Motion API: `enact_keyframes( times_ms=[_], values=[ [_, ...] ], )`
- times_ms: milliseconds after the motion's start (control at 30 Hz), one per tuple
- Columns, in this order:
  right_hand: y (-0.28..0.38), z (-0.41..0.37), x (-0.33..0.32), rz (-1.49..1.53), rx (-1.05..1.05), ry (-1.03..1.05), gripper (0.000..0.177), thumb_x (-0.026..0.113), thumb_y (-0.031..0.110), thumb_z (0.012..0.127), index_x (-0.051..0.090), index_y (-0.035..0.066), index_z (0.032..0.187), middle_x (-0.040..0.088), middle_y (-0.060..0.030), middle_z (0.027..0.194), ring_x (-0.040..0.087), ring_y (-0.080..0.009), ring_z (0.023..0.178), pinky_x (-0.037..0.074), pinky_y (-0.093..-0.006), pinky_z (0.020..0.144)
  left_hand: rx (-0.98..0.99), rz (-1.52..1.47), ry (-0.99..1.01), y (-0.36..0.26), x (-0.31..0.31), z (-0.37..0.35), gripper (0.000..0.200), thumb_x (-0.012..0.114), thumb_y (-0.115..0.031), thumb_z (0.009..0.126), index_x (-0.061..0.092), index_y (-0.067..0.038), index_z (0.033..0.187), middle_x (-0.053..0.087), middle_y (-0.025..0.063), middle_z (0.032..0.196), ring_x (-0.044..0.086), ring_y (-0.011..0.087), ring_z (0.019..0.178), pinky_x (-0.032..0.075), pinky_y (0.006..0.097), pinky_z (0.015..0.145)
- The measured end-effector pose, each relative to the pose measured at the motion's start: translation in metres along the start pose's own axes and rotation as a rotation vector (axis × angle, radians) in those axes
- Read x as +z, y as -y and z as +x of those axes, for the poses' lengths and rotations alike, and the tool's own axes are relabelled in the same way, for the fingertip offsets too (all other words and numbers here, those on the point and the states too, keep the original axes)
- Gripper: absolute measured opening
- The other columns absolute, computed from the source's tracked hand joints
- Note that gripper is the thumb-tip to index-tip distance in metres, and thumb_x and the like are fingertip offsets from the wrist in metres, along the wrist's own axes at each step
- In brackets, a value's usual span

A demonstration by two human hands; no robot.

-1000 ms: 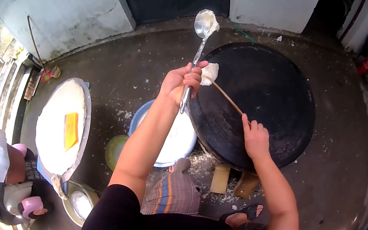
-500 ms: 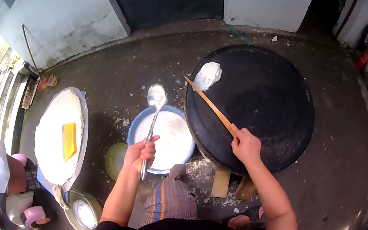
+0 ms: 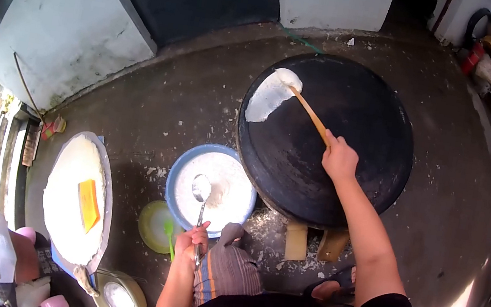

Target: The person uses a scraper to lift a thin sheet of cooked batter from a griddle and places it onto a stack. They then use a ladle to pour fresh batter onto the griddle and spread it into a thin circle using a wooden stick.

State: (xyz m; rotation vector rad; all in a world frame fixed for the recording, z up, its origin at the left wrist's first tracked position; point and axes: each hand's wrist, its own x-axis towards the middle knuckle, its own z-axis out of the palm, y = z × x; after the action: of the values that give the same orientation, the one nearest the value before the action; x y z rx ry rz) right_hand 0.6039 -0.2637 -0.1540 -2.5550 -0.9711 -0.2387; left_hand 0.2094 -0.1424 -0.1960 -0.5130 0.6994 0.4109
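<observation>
My right hand (image 3: 341,157) is closed round the handle of a wooden spreader (image 3: 311,117). The spreader's far end touches white batter (image 3: 268,96) on the upper left of a large round black griddle (image 3: 338,148). Batter lies there as a thin curved patch with a thicker lump at its top. My left hand (image 3: 191,242) grips the handle of a metal ladle (image 3: 201,189), whose bowl is over a blue-rimmed basin (image 3: 173,186) of white batter. A striped cloth bundle (image 3: 229,272) is beside my left hand.
Left of the basin are a green bowl (image 3: 152,225) with a green utensil and an oval board (image 3: 107,209) bearing white sheets and an orange scraper (image 3: 87,203). A cream basin (image 3: 137,302) stands below. Wooden blocks (image 3: 296,240) sit under the griddle's near edge.
The spreader has moved up and right, and the batter patch now reaches further down the griddle's left side. My left hand and the ladle have come down, with the bowl now over the basin.
</observation>
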Motion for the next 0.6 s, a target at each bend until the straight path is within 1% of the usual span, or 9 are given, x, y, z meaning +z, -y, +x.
enact_keyframes(
  times_ms=[33,100,167,267,400,433,500,567,600],
  values=[
    [0.007,-0.006,0.003,0.227,0.084,0.047,0.036,0.053,0.013,0.070,0.058,0.014,0.106,0.055,-0.0091,0.080,0.057,-0.0271,0.075,0.047,-0.0370,0.066,0.059,0.044,-0.024,0.007,0.002,-0.001,0.033,0.030,-0.015,0.091,0.040,0.012,0.107,0.042,0.0048,0.067,0.038,0.0104,0.049,0.035,0.0212,0.041],
    [0.021,-0.026,0.006,0.362,-0.007,0.017,0.037,0.052,0.015,0.070,0.058,0.015,0.106,0.056,-0.0092,0.081,0.057,-0.0273,0.079,0.046,-0.0367,0.070,0.110,0.089,-0.041,0.009,0.003,0.002,0.032,0.030,-0.013,0.091,0.040,0.012,0.107,0.043,0.0050,0.067,0.038,0.0103,0.049,0.035,0.0211,0.041],
    [0.030,-0.023,-0.008,0.231,-0.084,0.117,0.036,0.052,0.012,0.070,0.058,0.014,0.105,0.055,-0.0089,0.078,0.057,-0.0268,0.074,0.047,-0.0371,0.065,0.078,0.055,-0.027,0.006,-0.001,0.005,0.031,0.029,-0.012,0.090,0.040,0.012,0.108,0.043,0.0050,0.067,0.038,0.0101,0.049,0.035,0.0207,0.041],
    [-0.005,0.017,0.005,-0.095,-0.096,-0.146,0.037,0.054,0.007,0.068,0.059,0.013,0.103,0.050,-0.0096,0.067,0.055,-0.0263,0.061,0.044,-0.0376,0.052,0.060,0.047,-0.042,0.008,-0.002,0.004,0.032,0.029,-0.013,0.091,0.040,0.012,0.108,0.043,0.0050,0.067,0.038,0.0099,0.048,0.035,0.0202,0.041],
    [0.005,-0.004,0.026,0.332,0.131,-0.013,0.037,0.052,0.012,0.069,0.059,0.013,0.106,0.059,-0.0116,0.085,0.058,-0.0295,0.076,0.046,-0.0346,0.072,0.050,0.068,-0.043,0.000,-0.004,0.007,0.034,0.028,-0.016,0.092,0.040,0.012,0.108,0.042,0.0049,0.067,0.038,0.0100,0.048,0.035,0.0202,0.040],
    [0.018,-0.017,0.011,0.296,-0.012,0.010,0.037,0.054,0.011,0.068,0.060,0.015,0.105,0.057,-0.0102,0.080,0.058,-0.0283,0.074,0.047,-0.0355,0.069,0.041,0.058,-0.037,-0.003,-0.007,0.009,0.035,0.028,-0.016,0.092,0.040,0.012,0.108,0.042,0.0049,0.067,0.038,0.0101,0.048,0.035,0.0203,0.041],
    [0.013,-0.013,0.007,0.112,-0.074,-0.037,0.036,0.054,0.011,0.069,0.060,0.014,0.104,0.055,-0.0091,0.076,0.058,-0.0272,0.071,0.047,-0.0361,0.065,0.037,0.045,-0.032,-0.005,-0.009,0.013,0.035,0.028,-0.016,0.092,0.040,0.012,0.108,0.043,0.0051,0.068,0.038,0.0102,0.048,0.036,0.0207,0.041],
    [-0.015,0.015,0.007,-0.081,0.041,-0.092,0.034,0.055,0.011,0.069,0.060,0.014,0.103,0.053,-0.0083,0.071,0.058,-0.0259,0.068,0.047,-0.0368,0.062,0.026,0.036,-0.049,-0.001,-0.006,0.009,0.034,0.029,-0.016,0.092,0.040,0.012,0.108,0.043,0.0054,0.068,0.038,0.0101,0.048,0.036,0.0209,0.041],
    [-0.017,0.024,-0.002,-0.056,0.162,0.031,0.041,0.056,0.015,0.068,0.057,0.015,0.108,0.057,-0.0090,0.085,0.058,-0.0274,0.077,0.047,-0.0375,0.068,0.014,0.039,-0.045,-0.002,-0.007,0.008,0.033,0.029,-0.014,0.091,0.040,0.012,0.107,0.044,0.0055,0.069,0.038,0.0101,0.048,0.036,0.0208,0.041]
  ],
)
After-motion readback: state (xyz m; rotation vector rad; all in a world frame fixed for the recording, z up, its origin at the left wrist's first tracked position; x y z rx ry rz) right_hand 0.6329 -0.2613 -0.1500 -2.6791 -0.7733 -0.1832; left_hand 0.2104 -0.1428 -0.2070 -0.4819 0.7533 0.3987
